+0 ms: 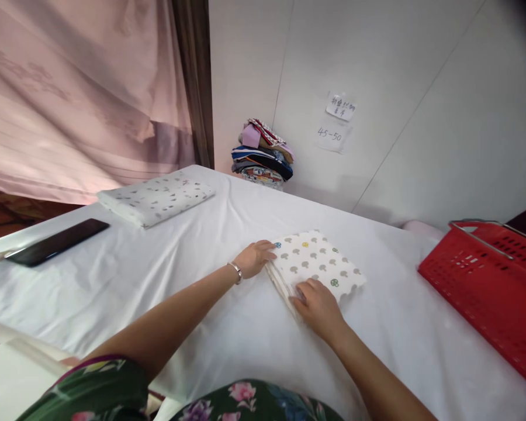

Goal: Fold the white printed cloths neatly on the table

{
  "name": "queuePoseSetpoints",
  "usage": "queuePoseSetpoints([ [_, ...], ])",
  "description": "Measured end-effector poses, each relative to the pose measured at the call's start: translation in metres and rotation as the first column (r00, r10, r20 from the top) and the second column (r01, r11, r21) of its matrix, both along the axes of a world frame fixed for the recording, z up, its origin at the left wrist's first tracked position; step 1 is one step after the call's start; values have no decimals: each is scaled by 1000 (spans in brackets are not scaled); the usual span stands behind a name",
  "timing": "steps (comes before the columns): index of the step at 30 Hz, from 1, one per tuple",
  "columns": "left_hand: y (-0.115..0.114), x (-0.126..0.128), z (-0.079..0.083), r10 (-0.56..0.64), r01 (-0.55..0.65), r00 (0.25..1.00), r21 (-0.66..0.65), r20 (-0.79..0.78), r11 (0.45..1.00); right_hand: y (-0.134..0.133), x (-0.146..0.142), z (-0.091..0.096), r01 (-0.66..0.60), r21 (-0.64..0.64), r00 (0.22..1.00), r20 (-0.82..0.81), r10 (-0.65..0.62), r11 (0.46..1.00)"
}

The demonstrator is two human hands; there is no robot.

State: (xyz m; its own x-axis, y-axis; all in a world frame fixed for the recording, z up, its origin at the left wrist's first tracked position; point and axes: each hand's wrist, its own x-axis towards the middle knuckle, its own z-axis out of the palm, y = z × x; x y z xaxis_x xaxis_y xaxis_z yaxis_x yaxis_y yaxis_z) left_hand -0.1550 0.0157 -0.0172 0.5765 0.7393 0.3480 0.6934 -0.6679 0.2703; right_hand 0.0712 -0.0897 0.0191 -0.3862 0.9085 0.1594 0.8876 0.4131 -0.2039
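Observation:
A folded white cloth with grey mushroom prints [319, 260] lies on the white-covered table [193, 280] near the middle. My left hand [256, 258], with a bracelet on its wrist, rests against the cloth's left corner, fingers curled on its edge. At the cloth's near edge my right hand [318, 304] presses down, fingers bent over the folded layers.
A second folded patterned cloth [155, 197] lies at the far left. A black phone [56, 241] sits near the left edge. A red plastic basket [491, 280] stands at the right. A stack of folded clothes [263, 155] rests against the wall, paper notes [339, 108] above it.

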Motion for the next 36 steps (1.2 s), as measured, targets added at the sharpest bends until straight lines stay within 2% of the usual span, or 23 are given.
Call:
queuePoseSetpoints([
  [4,8,-6,6,-83,96,987,89,-137,991,3,-10,1,52,-52,996,80,-47,997],
  [7,12,-6,11,-126,155,974,149,-191,977,3,-10,2,43,-96,996,77,-36,994],
  [12,13,-3,14,-198,230,961,156,-195,961,3,-8,5,40,-117,993,112,-27,992],
  [20,11,8,16,-322,343,934,131,-157,930,2,-23,6,90,-88,977,199,-71,992],
  [30,4,7,23,-303,322,945,194,-120,927,-1,-18,6,48,-85,991,132,-37,995],
  [36,3,4,17,-292,304,952,193,-89,933,1,-11,12,-52,-158,996,59,62,986],
])
